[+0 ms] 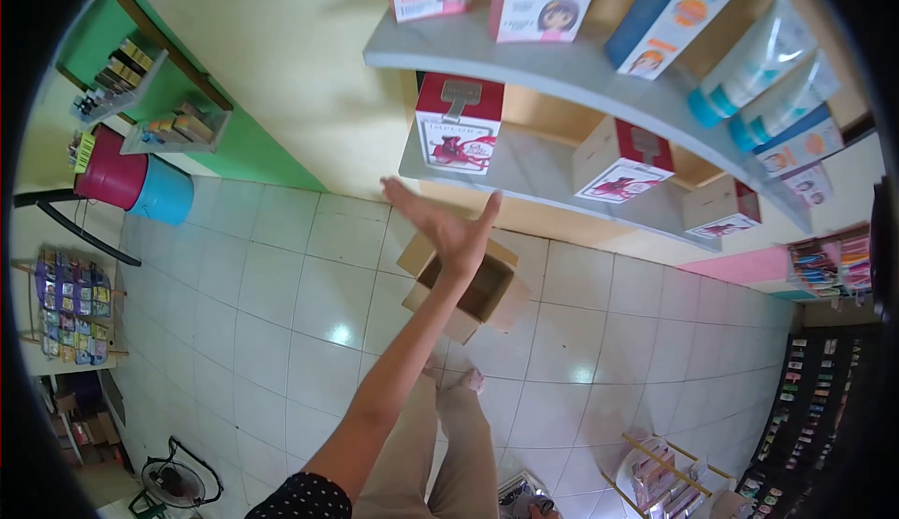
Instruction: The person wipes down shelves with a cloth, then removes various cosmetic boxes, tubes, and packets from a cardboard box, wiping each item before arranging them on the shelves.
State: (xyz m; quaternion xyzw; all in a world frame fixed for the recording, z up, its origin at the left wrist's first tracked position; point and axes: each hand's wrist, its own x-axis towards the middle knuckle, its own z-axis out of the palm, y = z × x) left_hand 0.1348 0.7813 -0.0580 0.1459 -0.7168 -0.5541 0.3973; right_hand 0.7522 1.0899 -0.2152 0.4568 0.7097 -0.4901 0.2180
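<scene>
My left hand [453,238] reaches toward the lower wall shelf with fingers and thumb spread, holding nothing. Just beyond its fingertips stands a red and white box [457,135] with a hang tab and a pink picture, on the lower shelf [534,165]. Beneath the hand, on the floor, sits an open cardboard box [487,290] with its flaps out; the hand and wrist cover part of it. Further right on the same shelf are a second red and white box [623,161] and a third such box [723,208]. My right hand does not show.
The upper shelf [552,56] holds pink and white boxes [548,4], a blue and white box [672,18] and tubes [754,60]. Magenta and blue buckets [164,189] stand at left. A gold-framed rack [667,472] is at lower right, near a black display [805,407].
</scene>
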